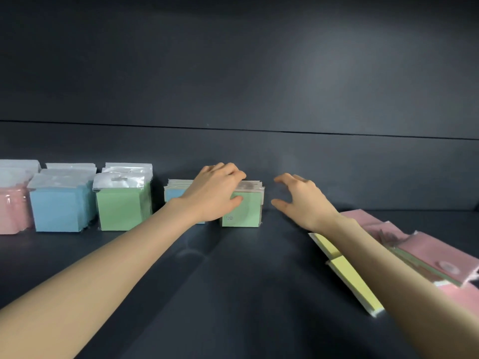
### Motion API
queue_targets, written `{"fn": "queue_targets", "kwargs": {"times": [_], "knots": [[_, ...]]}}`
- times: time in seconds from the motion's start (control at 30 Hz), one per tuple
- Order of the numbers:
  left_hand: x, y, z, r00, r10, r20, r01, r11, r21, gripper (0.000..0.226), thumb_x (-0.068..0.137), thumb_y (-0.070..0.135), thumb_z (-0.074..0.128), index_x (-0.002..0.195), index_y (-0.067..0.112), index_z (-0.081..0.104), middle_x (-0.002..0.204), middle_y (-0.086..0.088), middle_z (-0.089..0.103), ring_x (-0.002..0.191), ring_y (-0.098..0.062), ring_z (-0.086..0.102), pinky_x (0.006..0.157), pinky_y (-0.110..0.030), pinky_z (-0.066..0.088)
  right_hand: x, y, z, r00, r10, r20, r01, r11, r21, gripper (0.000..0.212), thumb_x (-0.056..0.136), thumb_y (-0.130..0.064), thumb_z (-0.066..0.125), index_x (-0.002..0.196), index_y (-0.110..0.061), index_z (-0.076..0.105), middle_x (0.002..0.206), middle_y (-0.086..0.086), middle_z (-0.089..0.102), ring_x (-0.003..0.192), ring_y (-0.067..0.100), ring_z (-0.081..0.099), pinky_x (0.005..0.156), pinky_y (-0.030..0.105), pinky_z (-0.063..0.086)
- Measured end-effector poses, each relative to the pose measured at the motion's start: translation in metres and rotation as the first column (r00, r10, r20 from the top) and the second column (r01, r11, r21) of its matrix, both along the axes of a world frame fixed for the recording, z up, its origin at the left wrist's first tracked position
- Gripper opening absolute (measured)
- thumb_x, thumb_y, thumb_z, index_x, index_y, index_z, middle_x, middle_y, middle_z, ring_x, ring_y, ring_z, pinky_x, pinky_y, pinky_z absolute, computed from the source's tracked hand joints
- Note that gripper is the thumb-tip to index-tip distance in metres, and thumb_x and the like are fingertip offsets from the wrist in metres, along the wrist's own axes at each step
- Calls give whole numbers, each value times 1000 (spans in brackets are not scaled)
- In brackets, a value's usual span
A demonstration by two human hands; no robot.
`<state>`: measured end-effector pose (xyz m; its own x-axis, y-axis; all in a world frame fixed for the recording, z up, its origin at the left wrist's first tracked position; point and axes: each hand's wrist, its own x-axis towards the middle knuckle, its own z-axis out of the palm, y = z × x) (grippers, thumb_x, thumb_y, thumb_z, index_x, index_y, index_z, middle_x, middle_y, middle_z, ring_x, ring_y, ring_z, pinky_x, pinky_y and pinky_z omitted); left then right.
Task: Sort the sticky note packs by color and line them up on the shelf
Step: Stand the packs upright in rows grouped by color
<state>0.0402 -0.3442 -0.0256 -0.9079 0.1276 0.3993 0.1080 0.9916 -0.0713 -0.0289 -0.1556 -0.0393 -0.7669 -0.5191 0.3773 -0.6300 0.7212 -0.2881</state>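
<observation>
- A dark shelf [233,294] runs under a dark back wall [259,73], with sticky note packs standing upright in a row along the wall.
- From the far left: a pink row [11,203], a blue row [61,200] and a green row [123,203], each just beside the next.
- Right of these, behind the left forearm, stands a short stack fronted by a blue pack [174,194].
- The left hand [212,190] rests on another upright stack fronted by a green pack [242,211]; its fingers [234,172] curl over the top edge and the thumb presses the front face, gripping the stack.
- The right hand [300,196] hovers just right of that stack, fingers spread open, holding nothing.
- On the right, unsorted packs lie flat: yellow packs [352,278] partly under the right forearm, and pink packs [425,250] overlapping further right.
</observation>
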Motion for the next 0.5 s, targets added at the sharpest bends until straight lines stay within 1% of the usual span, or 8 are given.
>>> {"fn": "queue_targets", "kwargs": {"times": [0.13, 0.27, 0.37, 0.43, 0.5], "knots": [[3, 26, 4, 998, -24, -63, 29, 997, 78, 43, 95, 34, 46, 136, 21, 43, 134, 5, 45, 121, -16, 40, 99, -28, 26, 1, 36, 6, 1000, -18, 2, 18, 1000, -3, 44, 91, -32, 57, 131, -18, 47, 127, 5, 51, 114, 30, 52, 96, 41, 44], [1, 67, -4, 998, -48, -52, 57, 978, 202, 41, 94, 37, 50, 132, 21, 47, 130, 7, 48, 118, -15, 43, 95, -26, 27, -3, 77, 12, 999, -31, 35, 31, 1000, 5, 41, 90, -33, 59, 127, -18, 51, 127, 4, 53, 114, 28, 53, 97, 42, 44], [-2, 101, -15, 998, -56, 22, 47, 954, 295, 42, 92, 39, 53, 130, 20, 50, 126, 6, 51, 111, -17, 48, 94, -27, 36, -12, 107, 13, 996, -16, 82, 13, 999, 40, 40, 89, -34, 60, 125, -18, 53, 127, 3, 55, 114, 26, 54, 96, 40, 45], [-5, 123, -23, 994, -59, 94, 22, 935, 354, 40, 90, 40, 56, 125, 20, 54, 122, 4, 52, 111, -17, 50, 94, -32, 41, -19, 124, 12, 992, 4, 125, -12, 998, 65, 39, 88, -33, 61, 123, -18, 55, 124, 3, 59, 113, 23, 55, 97, 38, 45], [-6, 139, -29, 985, -46, 168, -24, 919, 394, 40, 89, 44, 57, 121, 19, 56, 118, 1, 54, 110, -19, 52, 94, -37, 43, -23, 136, 9, 982, 33, 184, -51, 994, 95, 38, 86, -33, 63, 120, -16, 57, 117, 4, 62, 108, 20, 57, 95, 32, 45]]}}
